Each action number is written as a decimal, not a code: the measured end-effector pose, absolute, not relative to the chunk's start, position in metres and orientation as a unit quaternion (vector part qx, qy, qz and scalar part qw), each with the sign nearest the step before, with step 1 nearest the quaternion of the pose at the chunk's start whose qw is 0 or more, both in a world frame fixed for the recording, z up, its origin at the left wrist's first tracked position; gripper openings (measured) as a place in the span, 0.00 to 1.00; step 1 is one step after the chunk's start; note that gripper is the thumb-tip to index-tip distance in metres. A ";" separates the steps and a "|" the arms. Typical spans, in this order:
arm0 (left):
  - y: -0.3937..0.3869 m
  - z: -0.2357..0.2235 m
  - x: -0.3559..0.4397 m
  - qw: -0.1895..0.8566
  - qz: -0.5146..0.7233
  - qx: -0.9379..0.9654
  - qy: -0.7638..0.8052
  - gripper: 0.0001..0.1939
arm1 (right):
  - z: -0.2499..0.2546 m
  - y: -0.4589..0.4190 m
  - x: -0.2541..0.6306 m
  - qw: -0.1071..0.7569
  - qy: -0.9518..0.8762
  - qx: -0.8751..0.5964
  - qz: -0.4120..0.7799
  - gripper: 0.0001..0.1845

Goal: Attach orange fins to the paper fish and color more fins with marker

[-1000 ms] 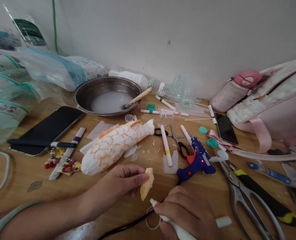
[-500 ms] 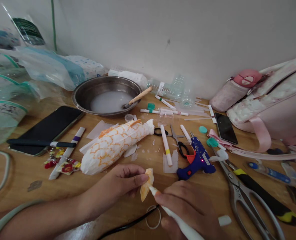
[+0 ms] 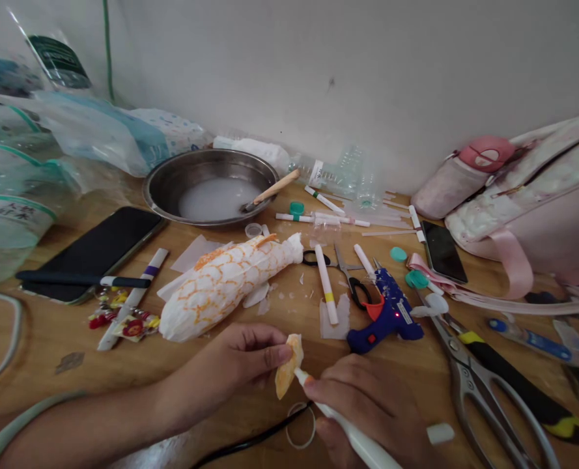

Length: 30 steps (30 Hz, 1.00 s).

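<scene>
Between the thumb and fingers of my left hand (image 3: pixel 250 355) is a small white paper piece (image 3: pixel 288 374), coloured orange over much of its surface. My right hand (image 3: pixel 372 407) grips a white marker (image 3: pixel 352 433) with an orange band near its nib end. The nib sits at the right edge of the paper piece; whether it touches I cannot tell. Beyond my left hand lies a white paper fish (image 3: pixel 225 280) with orange scale lines and an orange fin on top. A white marker cap (image 3: pixel 439 432) rests beside my right hand.
A blue glue gun (image 3: pixel 389 309) with a lit red light lies beyond my right hand. Large scissors (image 3: pixel 469 378) and a black-yellow cutter (image 3: pixel 518 381) are to the right. A metal basin (image 3: pixel 155 205) of cloudy liquid stands behind the fish. A phone (image 3: pixel 98 244) lies left.
The marker's nib has drawn slightly away from the middle of the paper piece toward its edge. My left hand keeps its hold, and the view has shifted a little.
</scene>
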<state>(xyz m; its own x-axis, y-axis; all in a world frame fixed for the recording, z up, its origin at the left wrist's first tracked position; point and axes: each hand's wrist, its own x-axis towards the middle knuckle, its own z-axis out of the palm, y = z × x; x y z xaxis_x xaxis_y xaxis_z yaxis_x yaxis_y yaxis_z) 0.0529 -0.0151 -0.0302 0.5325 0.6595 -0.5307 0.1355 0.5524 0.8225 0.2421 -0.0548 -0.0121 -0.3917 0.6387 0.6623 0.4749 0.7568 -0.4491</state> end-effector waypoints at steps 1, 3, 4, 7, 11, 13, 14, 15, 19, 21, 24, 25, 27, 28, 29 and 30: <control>-0.015 -0.030 0.053 0.755 0.172 0.442 0.453 0.21 | -0.012 -0.055 0.242 0.436 -0.827 -0.342 0.092 0.17; -0.016 -0.028 0.052 0.750 0.167 0.446 0.459 0.20 | -0.011 -0.054 0.242 0.434 -0.826 -0.348 0.092 0.18; -0.016 -0.028 0.052 0.748 0.165 0.447 0.462 0.19 | -0.011 -0.054 0.242 0.433 -0.828 -0.345 0.092 0.17; -0.015 -0.027 0.052 0.747 0.164 0.449 0.462 0.18 | -0.011 -0.055 0.241 0.430 -0.830 -0.345 0.086 0.17; -0.015 -0.029 0.052 0.749 0.158 0.458 0.453 0.17 | -0.014 -0.057 0.240 0.415 -0.837 -0.343 0.094 0.16; -0.016 -0.031 0.052 0.744 0.156 0.464 0.455 0.17 | -0.014 -0.057 0.239 0.412 -0.842 -0.337 0.093 0.16; -0.017 -0.031 0.052 0.741 0.155 0.467 0.457 0.17 | -0.014 -0.057 0.240 0.415 -0.841 -0.336 0.091 0.17; -0.017 -0.031 0.051 0.738 0.154 0.469 0.460 0.17 | -0.014 -0.057 0.240 0.416 -0.840 -0.336 0.091 0.17; -0.016 -0.029 0.051 0.730 0.150 0.473 0.470 0.18 | -0.012 -0.057 0.241 0.406 -0.848 -0.325 0.099 0.14; -0.015 -0.027 0.052 0.727 0.150 0.473 0.474 0.18 | -0.013 -0.058 0.241 0.399 -0.851 -0.325 0.104 0.13; -0.014 -0.026 0.053 0.724 0.147 0.477 0.477 0.17 | -0.014 -0.058 0.241 0.400 -0.850 -0.326 0.106 0.13; -0.014 -0.025 0.053 0.723 0.148 0.477 0.478 0.18 | -0.015 -0.058 0.241 0.403 -0.848 -0.328 0.106 0.13; -0.015 -0.025 0.053 0.724 0.151 0.474 0.478 0.18 | -0.016 -0.058 0.241 0.407 -0.845 -0.330 0.105 0.14; -0.014 -0.026 0.053 0.725 0.155 0.472 0.478 0.18 | -0.016 -0.058 0.241 0.407 -0.846 -0.329 0.105 0.13; -0.014 -0.026 0.053 0.727 0.157 0.470 0.476 0.18 | -0.017 -0.058 0.241 0.405 -0.847 -0.328 0.105 0.13; -0.014 -0.027 0.053 0.729 0.159 0.468 0.474 0.17 | -0.017 -0.058 0.240 0.405 -0.846 -0.330 0.104 0.13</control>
<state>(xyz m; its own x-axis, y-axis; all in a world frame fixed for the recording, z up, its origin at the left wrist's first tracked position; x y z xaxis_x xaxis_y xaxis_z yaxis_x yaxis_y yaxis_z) 0.0532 -0.0144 -0.0267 0.4996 0.6750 -0.5430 0.2129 0.5119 0.8323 0.2403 -0.0580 -0.0173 -0.4543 0.6427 0.6169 0.4733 0.7608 -0.4440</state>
